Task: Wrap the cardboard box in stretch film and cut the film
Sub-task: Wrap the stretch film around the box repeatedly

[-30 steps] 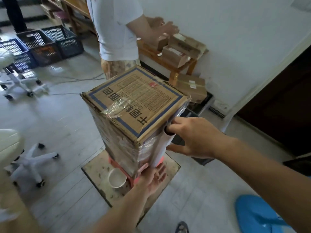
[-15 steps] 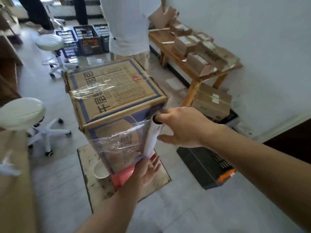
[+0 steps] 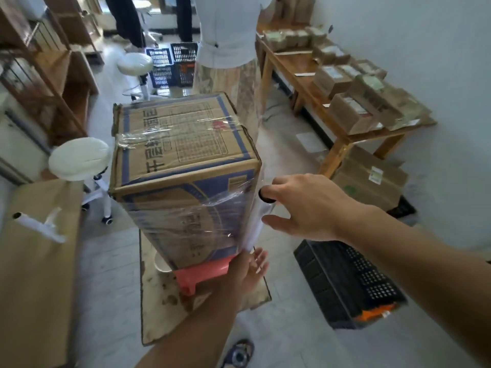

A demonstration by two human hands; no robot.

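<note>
A tall cardboard box point(image 3: 183, 144) with blue print stands on a red stool point(image 3: 202, 272), its sides covered in clear stretch film. A roll of stretch film point(image 3: 256, 227) stands upright against the box's near right corner. My right hand point(image 3: 303, 205) grips the roll's top end, with a finger at the core opening. My left hand point(image 3: 249, 269) holds the roll's bottom end from below, fingers spread. Film runs from the roll across the box's front face.
A person in a white top point(image 3: 228, 35) stands behind the box by a wooden table point(image 3: 300, 75) loaded with small boxes. A black crate point(image 3: 345, 282) lies on the floor at right. White stools point(image 3: 79, 160) and a cardboard-topped surface with another roll point(image 3: 37, 224) are at left.
I have moved around the box to its left-hand side, carrying the roll along. Film now covers another face of the box. Both hands keep their hold on the roll.
</note>
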